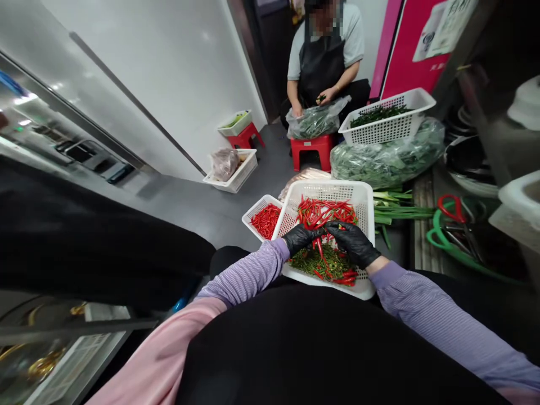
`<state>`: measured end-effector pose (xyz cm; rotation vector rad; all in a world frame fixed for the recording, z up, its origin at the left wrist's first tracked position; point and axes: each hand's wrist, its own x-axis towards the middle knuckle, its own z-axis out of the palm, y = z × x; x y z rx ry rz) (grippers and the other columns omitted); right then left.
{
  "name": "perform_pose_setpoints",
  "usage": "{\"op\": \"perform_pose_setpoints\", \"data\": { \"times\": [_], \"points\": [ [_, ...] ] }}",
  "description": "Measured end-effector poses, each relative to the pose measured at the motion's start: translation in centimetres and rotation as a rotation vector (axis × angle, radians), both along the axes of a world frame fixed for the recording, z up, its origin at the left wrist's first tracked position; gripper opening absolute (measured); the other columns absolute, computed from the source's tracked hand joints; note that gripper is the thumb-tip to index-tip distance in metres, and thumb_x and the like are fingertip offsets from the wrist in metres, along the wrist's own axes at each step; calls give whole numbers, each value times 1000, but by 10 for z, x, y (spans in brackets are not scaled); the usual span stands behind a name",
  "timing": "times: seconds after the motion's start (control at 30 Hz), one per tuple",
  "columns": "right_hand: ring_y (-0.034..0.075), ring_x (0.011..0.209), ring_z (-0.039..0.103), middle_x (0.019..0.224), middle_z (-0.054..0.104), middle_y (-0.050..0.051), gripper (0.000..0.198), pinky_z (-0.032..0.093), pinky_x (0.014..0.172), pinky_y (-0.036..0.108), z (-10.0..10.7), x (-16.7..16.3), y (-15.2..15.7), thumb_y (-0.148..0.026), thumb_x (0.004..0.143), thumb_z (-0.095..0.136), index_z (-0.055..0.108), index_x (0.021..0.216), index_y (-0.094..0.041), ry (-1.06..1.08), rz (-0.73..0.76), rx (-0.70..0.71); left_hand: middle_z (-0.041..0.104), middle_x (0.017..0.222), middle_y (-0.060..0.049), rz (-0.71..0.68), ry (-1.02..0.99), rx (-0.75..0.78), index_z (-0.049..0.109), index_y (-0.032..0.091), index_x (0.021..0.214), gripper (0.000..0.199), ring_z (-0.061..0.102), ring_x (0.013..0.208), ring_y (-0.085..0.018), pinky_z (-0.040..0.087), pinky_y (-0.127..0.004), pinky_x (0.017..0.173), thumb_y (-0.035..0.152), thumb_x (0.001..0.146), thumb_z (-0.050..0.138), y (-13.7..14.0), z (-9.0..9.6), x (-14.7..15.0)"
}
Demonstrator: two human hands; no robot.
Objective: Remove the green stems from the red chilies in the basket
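Note:
Over a white perforated basket on my lap, both my hands wear black gloves. My left hand is closed on several red chili peppers, whose tips hang down below it. Close beside it, my right hand has its fingers pinched together at the stem side; what lies between them is too small to make out. Loose red chilies fill the far part of the basket. Green stems with a few red chilies lie in the near part.
Left of my basket stands a smaller basket of red chilies. Ahead, a co-worker handles greens in a bag on a red stool. At right are bagged greens, green onions and red-handled scissors.

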<state>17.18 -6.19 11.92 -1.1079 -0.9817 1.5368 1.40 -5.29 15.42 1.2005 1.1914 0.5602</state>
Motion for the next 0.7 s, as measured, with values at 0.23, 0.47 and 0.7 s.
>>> {"op": "perform_pose_setpoints", "data": {
  "times": [0.23, 0.47, 0.7],
  "points": [
    [10, 47, 41, 57, 58, -1, 27, 26, 40, 25, 4, 0, 4, -40, 51, 77, 68, 66, -18, -48, -71, 1, 44, 48, 7, -34, 98, -94, 62, 12, 79, 41, 39, 42, -7, 33, -23, 45, 48, 67, 77, 1, -7, 3],
    [6, 37, 24, 42, 36, -9, 27, 17, 35, 23, 4, 6, 6, -38, 55, 77, 67, 73, -20, 134, -73, -194, 47, 47, 4, 117, 69, -108, 54, 14, 64, 37, 39, 43, -7, 32, -24, 46, 44, 71, 75, 3, -18, -2],
    [4, 37, 24, 45, 30, -11, 34, 20, 33, 18, -6, 14, 15, -35, 56, 79, 50, 67, -21, 369, -64, -240, 56, 51, 2, 191, 14, -333, 56, 13, 70, 15, 37, 35, -5, 25, -20, 38, 20, 79, 66, 5, -22, -15]
  ]
}}
